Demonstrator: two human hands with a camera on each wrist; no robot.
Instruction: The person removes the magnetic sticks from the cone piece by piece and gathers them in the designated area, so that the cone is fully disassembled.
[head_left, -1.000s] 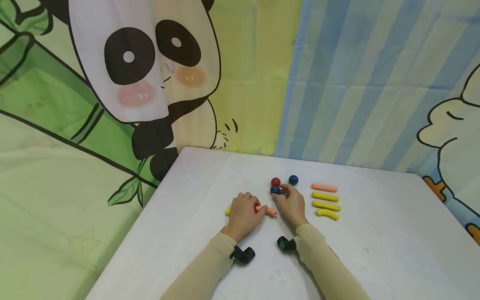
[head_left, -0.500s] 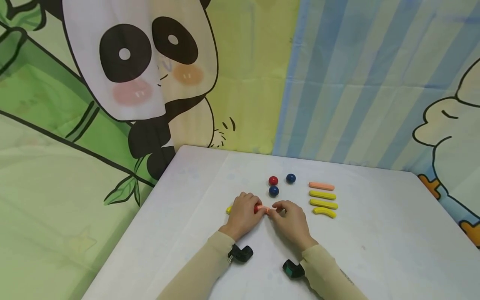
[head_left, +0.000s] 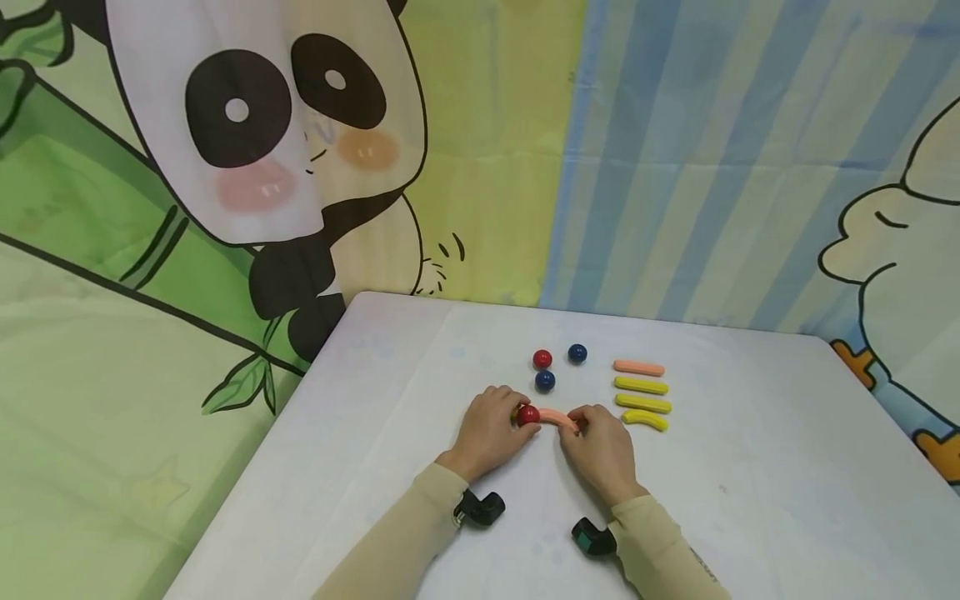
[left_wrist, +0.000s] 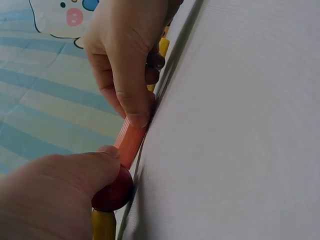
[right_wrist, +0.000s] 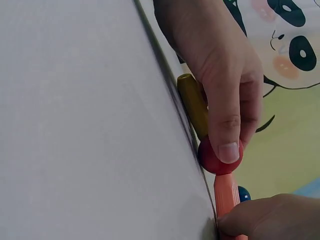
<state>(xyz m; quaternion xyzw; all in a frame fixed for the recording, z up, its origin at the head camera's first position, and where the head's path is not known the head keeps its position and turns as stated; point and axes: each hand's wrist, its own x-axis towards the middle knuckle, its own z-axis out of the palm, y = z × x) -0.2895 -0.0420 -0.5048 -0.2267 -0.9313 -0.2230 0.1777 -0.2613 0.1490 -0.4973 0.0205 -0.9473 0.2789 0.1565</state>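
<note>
My left hand (head_left: pixel 491 433) grips a red ball (head_left: pixel 528 414) between thumb and fingers, low over the white table. A yellow stick (right_wrist: pixel 192 105) meets the ball's far side and is mostly hidden by that hand in the head view. On the other side, a curved orange stick (head_left: pixel 553 417) reaches from the ball to my right hand (head_left: pixel 602 454), which pinches its free end. In the left wrist view the left thumb (left_wrist: pixel 102 162) presses where ball and orange stick meet. A small dark shape under the right fingers is unclear.
Behind the hands lie a second red ball (head_left: pixel 542 358) and two blue balls (head_left: pixel 545 381). To the right, an orange stick (head_left: pixel 639 367), two straight yellow sticks (head_left: pixel 642 403) and a curved yellow stick (head_left: pixel 645 419) form a column. A printed cloth hangs beyond the white table (head_left: pixel 750 467).
My right hand has left the blue ball, come to the orange stick and pinched its end. Stick and red ball have shifted right, showing more of the ball. The left hand keeps its grip.
</note>
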